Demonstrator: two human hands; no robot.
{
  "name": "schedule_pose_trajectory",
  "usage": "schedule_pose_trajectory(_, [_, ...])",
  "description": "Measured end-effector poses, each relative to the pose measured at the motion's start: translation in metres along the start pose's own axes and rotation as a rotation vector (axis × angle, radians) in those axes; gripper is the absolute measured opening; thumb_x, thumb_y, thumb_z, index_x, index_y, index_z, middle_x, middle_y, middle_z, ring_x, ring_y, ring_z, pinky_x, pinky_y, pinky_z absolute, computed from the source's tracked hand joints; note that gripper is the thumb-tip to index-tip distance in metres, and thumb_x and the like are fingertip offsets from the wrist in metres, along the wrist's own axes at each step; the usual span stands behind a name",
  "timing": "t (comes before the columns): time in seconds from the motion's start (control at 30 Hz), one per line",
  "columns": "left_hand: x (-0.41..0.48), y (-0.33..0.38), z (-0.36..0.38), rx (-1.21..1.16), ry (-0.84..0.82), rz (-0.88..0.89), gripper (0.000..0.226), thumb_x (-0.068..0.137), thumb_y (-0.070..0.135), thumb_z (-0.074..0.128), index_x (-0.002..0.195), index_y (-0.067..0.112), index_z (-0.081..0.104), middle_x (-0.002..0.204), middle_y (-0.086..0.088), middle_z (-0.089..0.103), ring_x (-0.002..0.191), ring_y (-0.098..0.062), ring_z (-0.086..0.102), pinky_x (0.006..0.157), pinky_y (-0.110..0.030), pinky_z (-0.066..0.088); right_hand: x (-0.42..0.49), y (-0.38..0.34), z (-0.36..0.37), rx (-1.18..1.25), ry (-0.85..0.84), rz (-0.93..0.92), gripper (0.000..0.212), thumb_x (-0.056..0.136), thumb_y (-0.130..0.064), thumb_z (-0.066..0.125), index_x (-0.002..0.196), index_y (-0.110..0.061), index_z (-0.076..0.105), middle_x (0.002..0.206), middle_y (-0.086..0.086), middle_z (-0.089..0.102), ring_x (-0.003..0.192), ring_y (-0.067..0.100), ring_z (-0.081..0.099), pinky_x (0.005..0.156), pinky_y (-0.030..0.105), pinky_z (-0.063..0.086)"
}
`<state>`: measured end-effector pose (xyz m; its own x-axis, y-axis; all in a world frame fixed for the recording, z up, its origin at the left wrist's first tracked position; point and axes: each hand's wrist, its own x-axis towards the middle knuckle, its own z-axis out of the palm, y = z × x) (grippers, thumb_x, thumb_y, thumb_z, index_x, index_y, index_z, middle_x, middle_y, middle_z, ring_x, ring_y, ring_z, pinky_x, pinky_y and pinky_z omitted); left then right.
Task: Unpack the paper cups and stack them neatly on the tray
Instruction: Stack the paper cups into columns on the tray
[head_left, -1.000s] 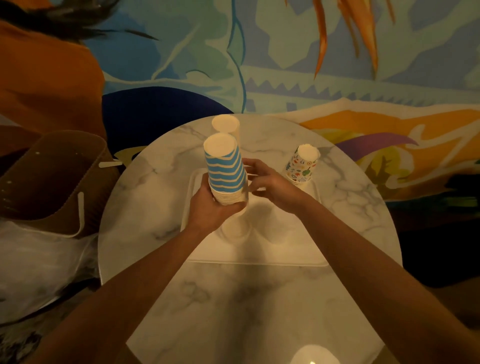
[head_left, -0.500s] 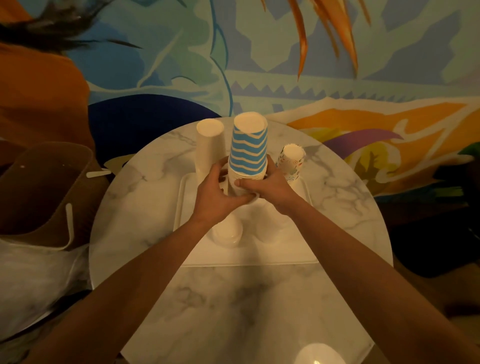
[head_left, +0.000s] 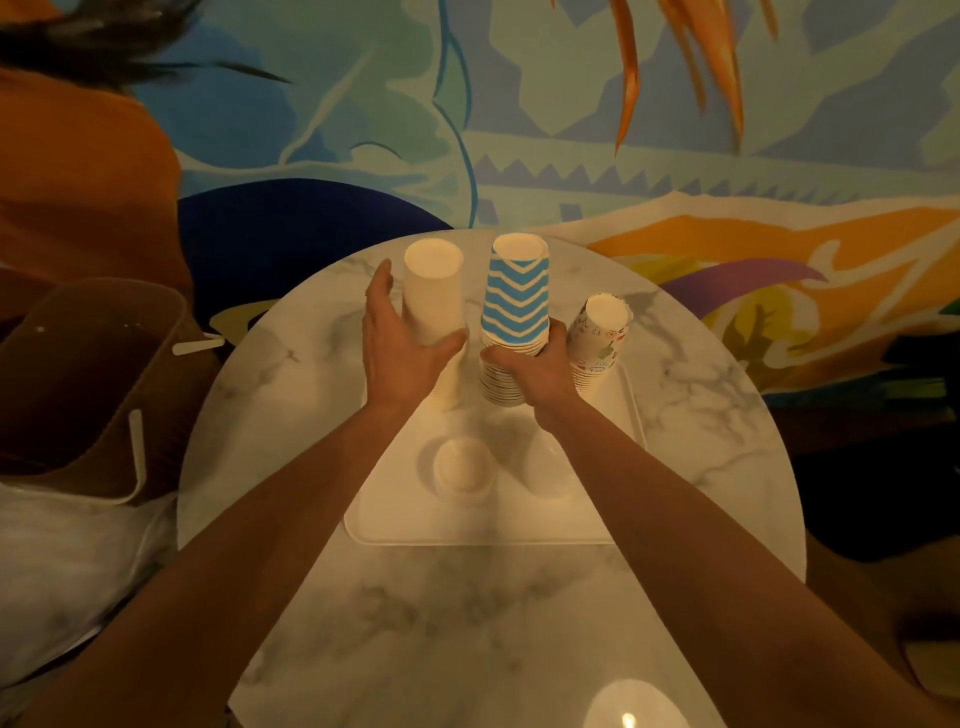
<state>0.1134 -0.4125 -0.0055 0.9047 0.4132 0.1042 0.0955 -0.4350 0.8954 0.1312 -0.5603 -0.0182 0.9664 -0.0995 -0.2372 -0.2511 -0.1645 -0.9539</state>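
Right grip (head_left: 530, 369) wraps the lower rims of the blue-and-white zigzag paper cup stack (head_left: 517, 306), fingers curled round it. The stack is upright at the far edge of the white rectangular plastic tray (head_left: 483, 538); can't tell if it's fully seated yet. Left grip (head_left: 400, 353) is released: fingers straight along the left side of the plain white paper cup stack (head_left: 434, 301), thumb across its near side, steadying rather than holding.

To do the step well, I'd seat the zigzag stack flat and let go low. It's tall and will likely tip if pushed near the top. Keep a gap to both neighbours. The short multicolour-print paper cup stack (head_left: 602, 332) sits just beside the right wrist, so pull the hand back toward the near side, not sideways.

Containers:
- Tray: three stacks along the far edge, all bases up, plus one inverted white paper cup (head_left: 462, 467) near the middle, apart from them.
- Brown paper bag (head_left: 88, 374) stands left of the round marble tabletop (head_left: 467, 623), mouth open, inside too dark to read.
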Motion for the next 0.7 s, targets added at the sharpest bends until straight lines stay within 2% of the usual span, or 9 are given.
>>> schedule_pose_trajectory(0.2, [0.006, 0.001, 0.009, 0.076, 0.002, 0.004, 0.083, 0.069, 0.036, 0.081, 0.135, 0.013, 0.036, 0.136, -0.007, 0.049, 0.123, -0.024, 0.049, 0.102, -0.042, 0.042, 0.014, 0.010, 0.010, -0.065, -0.004, 0.031, 0.085, 0.065, -0.019, 0.083, 0.132, -0.017, 0.032, 0.110, -0.006, 0.054, 0.101, 0.016, 0.055, 0.087, 0.032, 0.047])
schedule_pose_trajectory(0.3, [0.007, -0.003, 0.010, 0.140, 0.036, 0.021, 0.079, 0.071, 0.041, 0.078, 0.132, 0.013, 0.038, 0.133, -0.006, 0.050, 0.122, -0.024, 0.049, 0.104, -0.043, 0.039, 0.018, 0.016, 0.016, -0.061, 0.019, 0.045, 0.083, 0.066, -0.016, 0.082, 0.131, -0.016, 0.032, 0.112, -0.003, 0.054, 0.100, 0.016, 0.055, 0.087, 0.031, 0.046])
schedule_pose_trajectory(0.43, [0.008, -0.008, 0.006, 0.212, 0.059, 0.039, 0.075, 0.072, 0.045, 0.075, 0.131, 0.015, 0.039, 0.131, -0.003, 0.052, 0.122, -0.023, 0.048, 0.103, -0.039, 0.029, 0.020, 0.026, 0.023, -0.101, 0.072, 0.055, 0.082, 0.064, -0.015, 0.083, 0.129, -0.013, 0.034, 0.119, 0.004, 0.057, 0.104, 0.019, 0.057, 0.090, 0.034, 0.048])
schedule_pose_trajectory(0.7, [0.008, -0.009, 0.002, 0.229, 0.059, 0.045, 0.074, 0.070, 0.045, 0.075, 0.129, 0.015, 0.040, 0.128, -0.001, 0.054, 0.119, -0.022, 0.048, 0.102, -0.038, 0.028, 0.021, 0.040, 0.032, -0.118, 0.126, 0.026, 0.084, 0.062, -0.012, 0.085, 0.129, -0.008, 0.035, 0.123, 0.008, 0.057, 0.109, 0.024, 0.058, 0.095, 0.039, 0.048])
